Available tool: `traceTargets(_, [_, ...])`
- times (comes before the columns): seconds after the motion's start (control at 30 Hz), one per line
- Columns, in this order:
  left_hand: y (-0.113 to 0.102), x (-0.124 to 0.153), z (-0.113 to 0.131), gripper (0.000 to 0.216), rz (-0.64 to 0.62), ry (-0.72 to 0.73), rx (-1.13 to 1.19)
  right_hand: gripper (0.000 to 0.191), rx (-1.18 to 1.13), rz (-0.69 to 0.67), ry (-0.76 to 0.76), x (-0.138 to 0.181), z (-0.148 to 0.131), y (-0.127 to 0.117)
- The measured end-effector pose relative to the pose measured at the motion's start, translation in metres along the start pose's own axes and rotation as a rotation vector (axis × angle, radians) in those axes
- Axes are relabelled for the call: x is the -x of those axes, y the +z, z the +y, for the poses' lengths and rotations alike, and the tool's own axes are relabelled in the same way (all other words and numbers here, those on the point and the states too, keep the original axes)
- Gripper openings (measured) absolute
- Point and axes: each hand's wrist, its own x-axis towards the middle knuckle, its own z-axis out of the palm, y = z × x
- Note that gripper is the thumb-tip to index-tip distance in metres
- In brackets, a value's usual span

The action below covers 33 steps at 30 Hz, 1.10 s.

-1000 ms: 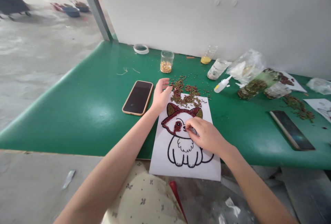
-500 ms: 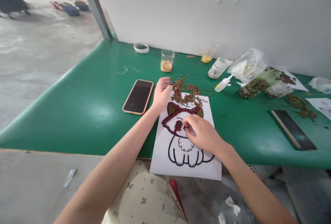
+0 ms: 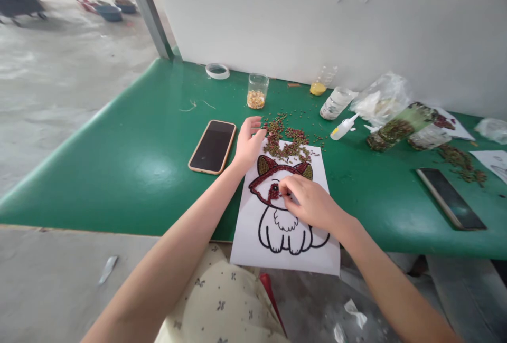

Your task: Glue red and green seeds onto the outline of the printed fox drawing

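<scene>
A white sheet (image 3: 253, 237) with a black outline drawing of a sitting animal lies at the near edge of the green table (image 3: 130, 163). The animal's head is partly covered with red and yellowish beans. My right hand (image 3: 307, 200) rests on the drawing's face, fingertips pinched together beside the red eye patch; what they pinch is too small to make out. My left hand (image 3: 247, 142) rests at the sheet's top left corner, fingers curled, touching a loose pile of brown and red beans (image 3: 287, 145).
A phone in a tan case (image 3: 213, 146) lies left of my left hand. A second phone (image 3: 449, 198) lies at the right. Along the wall stand a jar of corn (image 3: 257, 91), small bottles, a glue bottle (image 3: 343, 127), bags of beans (image 3: 396, 126) and a tape ring (image 3: 217, 71).
My right hand has crept slightly left along the drawing's face toward the red eye patch. The left hand has stayed at the sheet's corner.
</scene>
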Motion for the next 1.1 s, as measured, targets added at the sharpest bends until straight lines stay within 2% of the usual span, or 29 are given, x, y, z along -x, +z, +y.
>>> traceTargets(1.1, [0.0003, -0.0002, -0.0008, 0.032, -0.002, 0.009, 0.011, 0.020, 0.009, -0.017, -0.002, -0.0051, -0.0009, 0.0022])
